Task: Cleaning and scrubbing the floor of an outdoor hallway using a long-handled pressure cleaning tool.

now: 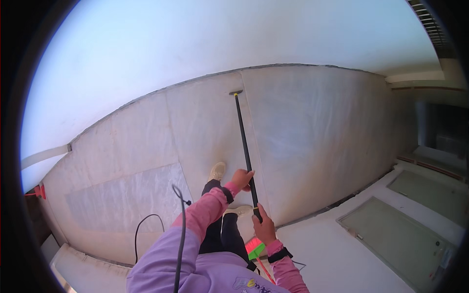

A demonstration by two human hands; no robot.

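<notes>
A long black pole point(243, 137) runs forward from my hands, ending in a narrow, flat dark head point(236, 92) with a yellow collar; the head rests on the floor beside a tile joint. My left hand point(242, 180) grips the pole about midway along the part near my legs. Lower down, close to the pole's end and its yellow ring, my right hand point(264, 224) is closed around it. The palm sides of both hands are partly hidden.
Large grey floor tiles point(293, 121) lie between a white wall point(205, 33) ahead and a wall with framed greenish panels point(397, 238) at right. A broom with pink bristles point(253, 244) and a green head is beside my legs. Dark cables point(180, 234) loop at left. A red object point(40, 191) is far left.
</notes>
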